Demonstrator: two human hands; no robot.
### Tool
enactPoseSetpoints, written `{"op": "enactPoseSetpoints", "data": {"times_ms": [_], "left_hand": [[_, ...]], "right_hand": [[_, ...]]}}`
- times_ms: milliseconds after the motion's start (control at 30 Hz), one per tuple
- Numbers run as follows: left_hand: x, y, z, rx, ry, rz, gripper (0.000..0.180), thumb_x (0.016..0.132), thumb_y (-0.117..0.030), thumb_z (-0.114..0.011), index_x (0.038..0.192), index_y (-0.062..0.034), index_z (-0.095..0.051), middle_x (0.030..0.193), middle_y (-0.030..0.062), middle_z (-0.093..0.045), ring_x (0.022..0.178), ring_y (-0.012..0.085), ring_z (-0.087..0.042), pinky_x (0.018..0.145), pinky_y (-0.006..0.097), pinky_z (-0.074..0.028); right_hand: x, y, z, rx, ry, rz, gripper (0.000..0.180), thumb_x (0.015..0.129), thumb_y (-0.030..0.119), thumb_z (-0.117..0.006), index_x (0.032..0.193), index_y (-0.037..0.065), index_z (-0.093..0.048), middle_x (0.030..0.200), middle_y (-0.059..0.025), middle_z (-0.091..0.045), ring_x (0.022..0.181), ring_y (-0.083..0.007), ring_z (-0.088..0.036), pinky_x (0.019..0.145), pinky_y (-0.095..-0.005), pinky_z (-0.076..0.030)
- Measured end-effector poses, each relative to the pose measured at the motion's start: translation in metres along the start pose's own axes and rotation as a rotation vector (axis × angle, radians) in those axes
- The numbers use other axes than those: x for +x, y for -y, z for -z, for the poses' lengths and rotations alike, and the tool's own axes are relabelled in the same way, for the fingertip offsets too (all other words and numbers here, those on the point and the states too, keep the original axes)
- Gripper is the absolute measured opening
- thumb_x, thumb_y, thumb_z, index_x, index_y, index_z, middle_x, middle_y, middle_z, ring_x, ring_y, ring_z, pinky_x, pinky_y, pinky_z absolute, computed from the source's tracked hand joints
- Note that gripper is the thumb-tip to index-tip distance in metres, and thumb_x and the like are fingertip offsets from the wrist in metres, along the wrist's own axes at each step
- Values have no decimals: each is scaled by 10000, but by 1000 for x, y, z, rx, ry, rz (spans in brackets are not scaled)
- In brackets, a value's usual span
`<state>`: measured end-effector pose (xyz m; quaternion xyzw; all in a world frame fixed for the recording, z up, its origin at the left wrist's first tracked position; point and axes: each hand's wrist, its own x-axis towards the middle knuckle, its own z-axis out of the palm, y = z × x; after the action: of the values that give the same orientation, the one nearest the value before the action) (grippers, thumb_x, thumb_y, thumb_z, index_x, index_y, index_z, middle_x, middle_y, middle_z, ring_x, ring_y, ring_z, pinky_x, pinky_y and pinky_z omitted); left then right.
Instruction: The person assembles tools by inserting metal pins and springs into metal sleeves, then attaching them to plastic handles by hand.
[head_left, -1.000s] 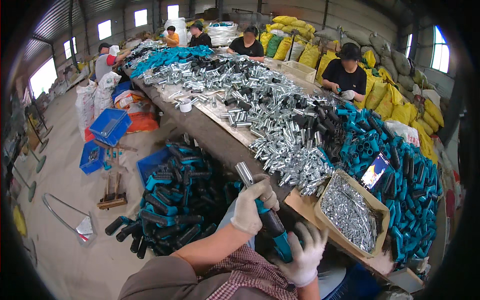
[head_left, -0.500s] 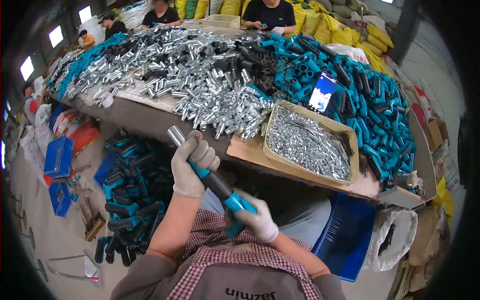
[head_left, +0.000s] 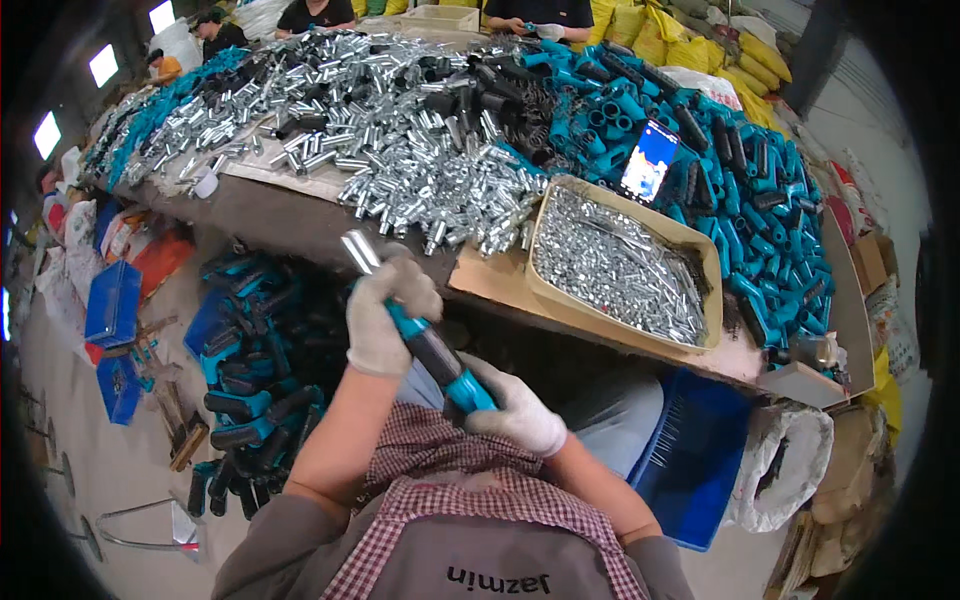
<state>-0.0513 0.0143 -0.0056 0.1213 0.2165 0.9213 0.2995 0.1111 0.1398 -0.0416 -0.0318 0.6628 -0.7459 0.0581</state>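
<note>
Gripping the handle (head_left: 430, 350) in both your left hand (head_left: 385, 315) and right hand (head_left: 515, 415): its metal tube (head_left: 358, 250) could slip out if your gloves loosen.

A workshop for assembly work: a long desk (head_left: 300, 205) heaped with silver metal tubes (head_left: 400, 130) and teal-and-black plastic grips (head_left: 740, 190), a cardboard tray (head_left: 625, 265) of small metal parts, blue crates (head_left: 115, 300) on the floor, other workers at its far edge.

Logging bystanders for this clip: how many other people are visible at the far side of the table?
4: a person in orange far left, a person in black with cap, a person in black at centre, a fourth person right. More may be cropped.
</note>
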Motion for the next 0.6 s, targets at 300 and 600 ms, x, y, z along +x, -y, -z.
{"op": "enactPoseSetpoints", "data": {"times_ms": [300, 600], "left_hand": [[48, -49, 26, 1882, -175, -327, 386, 812, -268, -713, 1120, -38, -682, 1071, 153, -686, 993, 291, -668, 876, 398, -520], [129, -88, 105, 2353, -344, -281, 292, 856, -244, -606, 1107, -138, -713, 1032, 167, -705, 979, 357, -673, 867, 466, -525]], "right_hand": [[-14, 23, 21, 389, -282, 6, 453, 890, 221, -617, 1273, 1, -517, 895, -84, -613, 740, -156, -595, 658, -282, -504], [-13, 14, -5, 198, -264, 34, 448, 880, 216, -660, 1243, 0, -511, 881, -89, -613, 776, -170, -593, 712, -312, -503]]}}
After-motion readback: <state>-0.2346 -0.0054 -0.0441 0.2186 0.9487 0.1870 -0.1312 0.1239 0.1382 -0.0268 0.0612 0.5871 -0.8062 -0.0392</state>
